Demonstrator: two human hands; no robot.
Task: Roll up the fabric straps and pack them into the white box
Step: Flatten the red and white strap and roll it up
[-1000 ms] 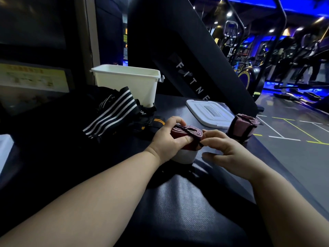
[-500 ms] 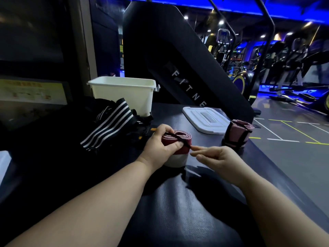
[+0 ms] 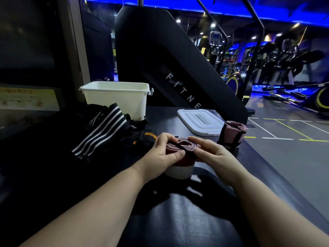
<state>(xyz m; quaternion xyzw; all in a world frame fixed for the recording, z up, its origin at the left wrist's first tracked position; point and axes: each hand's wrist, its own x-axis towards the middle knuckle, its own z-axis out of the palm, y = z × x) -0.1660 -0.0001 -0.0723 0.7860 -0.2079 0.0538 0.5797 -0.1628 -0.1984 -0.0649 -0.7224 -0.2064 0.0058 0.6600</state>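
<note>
Squarely on a dark padded bench top (image 3: pixel 178 220), the left hand (image 3: pixel 160 155) curls round an upright rolled maroon-and-white fabric strap (image 3: pixel 179 146) while the right hand (image 3: pixel 211 155) pinches its top edge. Bare padding runs behind to the open white plastic box (image 3: pixel 115 100) at the far edge.

Single head-worn wide-angle view, facing forward and down.
It looks along both forearms, close above the left hand (image 3: pixel 160 155) and right hand (image 3: pixel 212 155) over the dark surface (image 3: pixel 178 220); white box (image 3: pixel 115 101) far left, gym floor (image 3: pixel 284 157) far right.
</note>
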